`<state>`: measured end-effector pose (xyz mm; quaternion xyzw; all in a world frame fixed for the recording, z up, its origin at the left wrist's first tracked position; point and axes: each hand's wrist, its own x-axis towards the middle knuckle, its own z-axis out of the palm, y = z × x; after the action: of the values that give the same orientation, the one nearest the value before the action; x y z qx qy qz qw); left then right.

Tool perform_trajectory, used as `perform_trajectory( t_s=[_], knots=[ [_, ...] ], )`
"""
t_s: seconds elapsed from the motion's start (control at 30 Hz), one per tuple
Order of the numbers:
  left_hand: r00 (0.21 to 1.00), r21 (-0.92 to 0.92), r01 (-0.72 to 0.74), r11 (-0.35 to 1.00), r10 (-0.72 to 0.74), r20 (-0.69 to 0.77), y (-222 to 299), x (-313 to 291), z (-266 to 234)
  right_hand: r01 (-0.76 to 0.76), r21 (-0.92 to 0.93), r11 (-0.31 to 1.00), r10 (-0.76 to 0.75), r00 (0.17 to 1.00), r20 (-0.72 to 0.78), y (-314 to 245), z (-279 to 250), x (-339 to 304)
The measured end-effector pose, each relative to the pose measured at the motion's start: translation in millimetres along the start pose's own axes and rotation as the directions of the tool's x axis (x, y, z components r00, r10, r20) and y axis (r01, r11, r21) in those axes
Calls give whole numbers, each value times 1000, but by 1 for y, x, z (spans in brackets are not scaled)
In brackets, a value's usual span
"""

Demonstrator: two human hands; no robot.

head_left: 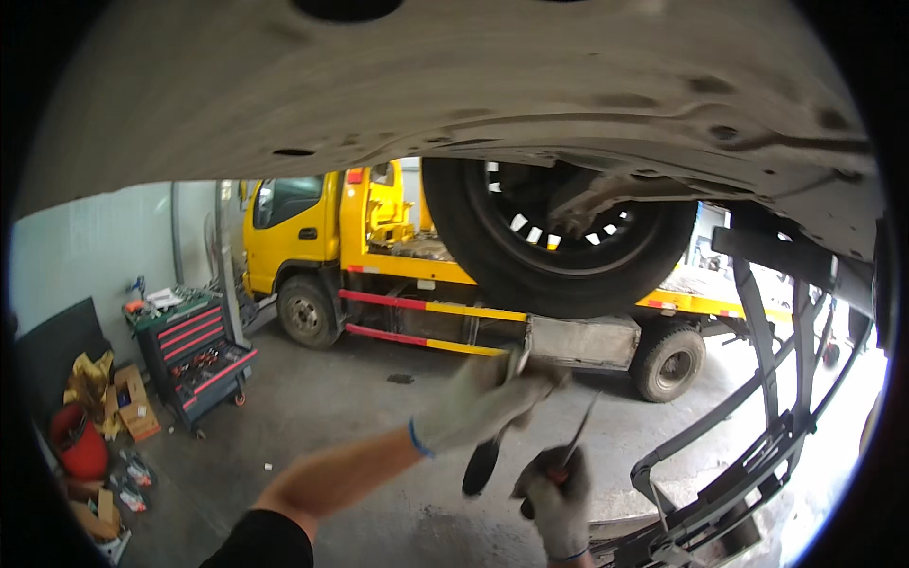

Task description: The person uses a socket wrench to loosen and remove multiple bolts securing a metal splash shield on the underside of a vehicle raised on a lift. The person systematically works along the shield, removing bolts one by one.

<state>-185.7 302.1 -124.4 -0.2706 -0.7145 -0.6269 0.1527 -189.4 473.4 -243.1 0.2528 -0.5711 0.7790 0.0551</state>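
My left hand (478, 402), in a pale work glove with a blue cuff, reaches in from the lower left and is smeared by motion. Its fingers are closed around a tool with a dark, rounded handle (481, 467). A blurred metal part shows above that hand; the tool's exact kind cannot be made out. Lower and to the right, my right hand (559, 506), in a grey-and-white glove, grips a screwdriver (580, 431) by its red and black handle. Its thin shaft points up. Both hands are below a raised car's wheel (568, 298), apart from it.
The car's underbody (454, 95) spans overhead. A black metal scissor-type lift frame (757, 454) stands at the right. Behind is a yellow flatbed truck (294, 222). At the left are a tool cart (194, 350) with an open drawer, a red bucket (80, 445) and a cardboard box (135, 407).
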Motion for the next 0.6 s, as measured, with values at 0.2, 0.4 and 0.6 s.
perform_trajectory(
  t_s=[0.2, 0.4, 0.6],
  knots=[
    [587, -675, 194, 711, -636, -501, -211, -138, -4, -225, -427, 876, 352, 903, 246, 154, 14, -80],
    [447, -966, -56, 254, -859, -251, -307, -245, -13, -248, -547, 800, 515, 751, 413, 165, 42, -96],
    [424, -977, -48, 210, -881, -210, -321, -325, 11, -146, -698, 701, 508, 790, 345, 146, 70, -74]
  ],
)
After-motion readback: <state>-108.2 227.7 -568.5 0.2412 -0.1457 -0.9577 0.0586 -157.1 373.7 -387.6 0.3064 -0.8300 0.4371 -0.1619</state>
